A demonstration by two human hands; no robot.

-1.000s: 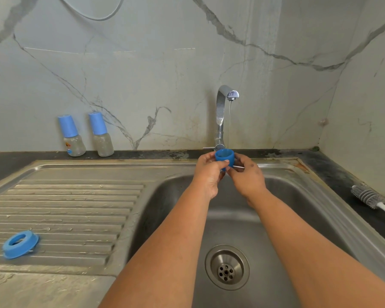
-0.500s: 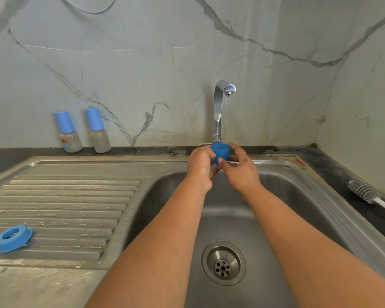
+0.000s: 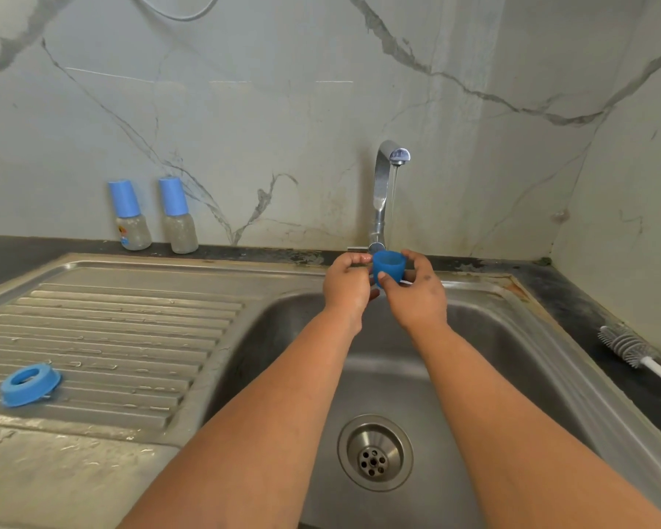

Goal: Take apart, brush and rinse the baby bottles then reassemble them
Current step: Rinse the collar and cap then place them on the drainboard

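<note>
A blue bottle cap (image 3: 389, 264) is held mouth-up under the thin stream of water from the tap (image 3: 382, 192), above the back of the sink basin. My right hand (image 3: 416, 299) grips it, thumb on the front and fingers behind. My left hand (image 3: 346, 284) has curled fingers at the cap's left side and its thumb under it. Two assembled baby bottles (image 3: 130, 217) (image 3: 178, 217) with blue caps stand upright at the back left against the wall. A blue screw ring (image 3: 29, 385) lies on the drainboard at the left.
A bottle brush (image 3: 626, 347) with a white handle lies on the dark counter to the right of the sink. The steel basin (image 3: 493, 337) has its drain (image 3: 374, 452) near the front. The ribbed drainboard (image 3: 123, 337) is wet.
Both hands stayed under the tap and turned the blue cap between the fingers; it now sits mouth-up, a little more in my right hand.
</note>
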